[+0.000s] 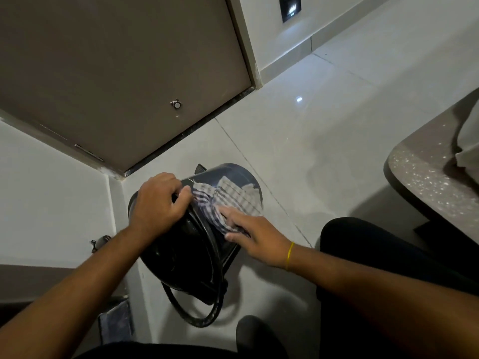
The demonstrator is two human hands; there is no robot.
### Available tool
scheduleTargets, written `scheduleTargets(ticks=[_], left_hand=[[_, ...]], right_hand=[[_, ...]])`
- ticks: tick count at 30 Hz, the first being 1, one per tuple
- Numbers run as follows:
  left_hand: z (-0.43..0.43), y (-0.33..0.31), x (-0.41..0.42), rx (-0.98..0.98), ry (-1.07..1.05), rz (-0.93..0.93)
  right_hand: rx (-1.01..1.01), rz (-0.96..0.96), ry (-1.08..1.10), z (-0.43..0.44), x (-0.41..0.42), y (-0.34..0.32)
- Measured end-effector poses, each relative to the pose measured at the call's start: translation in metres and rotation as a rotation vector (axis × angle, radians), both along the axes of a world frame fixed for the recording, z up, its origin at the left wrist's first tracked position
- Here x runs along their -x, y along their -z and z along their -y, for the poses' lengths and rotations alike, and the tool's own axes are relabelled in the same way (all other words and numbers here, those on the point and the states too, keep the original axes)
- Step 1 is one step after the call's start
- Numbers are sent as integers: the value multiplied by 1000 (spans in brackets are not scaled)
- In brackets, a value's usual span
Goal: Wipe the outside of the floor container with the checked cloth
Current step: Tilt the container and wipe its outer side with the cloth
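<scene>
Nearest the camera, two bare forearms reach forward and down over the pale tiled floor, the right one wearing a thin yellow band at the wrist. Between them a black container lies tipped over on the floor, its open mouth facing back toward the person and its base pointing away; a black hoop handle hangs loose from the rim and rests on the tiles. The left hand is clenched over the upper edge of the container, fingers curled around it and touching one end of the checked cloth. The right hand lies flat with fingers spread, not closed on anything, pressing the cloth against the container's outer wall. The cloth, blue and white, is draped across the upturned side and reaches toward the base. A dark-clothed knee shows just right of the container. Farther right, the rounded corner of a speckled table juts into view. Beyond the container stands a brown door with a small round stopper, and a wall plate sits high on the far wall.
</scene>
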State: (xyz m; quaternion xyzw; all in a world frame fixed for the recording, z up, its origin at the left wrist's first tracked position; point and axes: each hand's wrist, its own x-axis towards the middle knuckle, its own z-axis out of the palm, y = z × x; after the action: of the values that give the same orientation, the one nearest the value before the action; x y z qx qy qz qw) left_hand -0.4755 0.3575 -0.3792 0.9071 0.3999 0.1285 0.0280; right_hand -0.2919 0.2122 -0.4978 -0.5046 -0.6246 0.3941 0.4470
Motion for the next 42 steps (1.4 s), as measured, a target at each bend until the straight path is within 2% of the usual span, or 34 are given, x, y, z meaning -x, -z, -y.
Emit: scheduleTargets(ticks=[3,5,7,9,11,14,16,18,22,26,29,32,34,36,38,40,42], left_hand=[[-3,0,7,8,-82,40],[-1,-1,6,27,-135,82],[3,-1,5,53,-185,114],[6,-2,3,61,-210,119],[5,-5,4,79,-245,119],[1,-10,5,107,-292,107],[0,-12,3,113,-308,117],[-3,-12,1,117,-303,132],[-16,-14,2,131,-275,113],[-18,-11,-5,136,-194,53],[-12,-9,-19,84,-89,-52],[-8,-10,-28,53,-3,-97],[-8,-12,-27,30,49,-119],[-8,-12,-26,16,100,-133],[-7,-13,-26,13,139,-154],[-6,-13,-26,-6,212,-171],[-5,-14,-27,-4,292,-199]], right_hand=[[74,-17,105,0,-6,28],[263,-68,310,-18,-13,43],[400,-73,427,-38,-18,49],[381,-51,443,-46,-15,39],[259,-20,340,-41,-9,16],[25,22,20,-13,6,-14],[4,-22,-98,9,13,-20],[62,-86,-84,30,19,-17],[185,-144,116,50,33,13],[648,-234,414,3,22,54],[703,-368,552,-42,-3,64],[571,-353,478,-84,-20,72],[452,-356,337,-90,-19,35],[409,-441,188,-78,-18,-4],[420,-576,23,-58,-24,-16],[478,-683,-50,-40,-38,-12],[597,-679,-123,-27,-61,-3]])
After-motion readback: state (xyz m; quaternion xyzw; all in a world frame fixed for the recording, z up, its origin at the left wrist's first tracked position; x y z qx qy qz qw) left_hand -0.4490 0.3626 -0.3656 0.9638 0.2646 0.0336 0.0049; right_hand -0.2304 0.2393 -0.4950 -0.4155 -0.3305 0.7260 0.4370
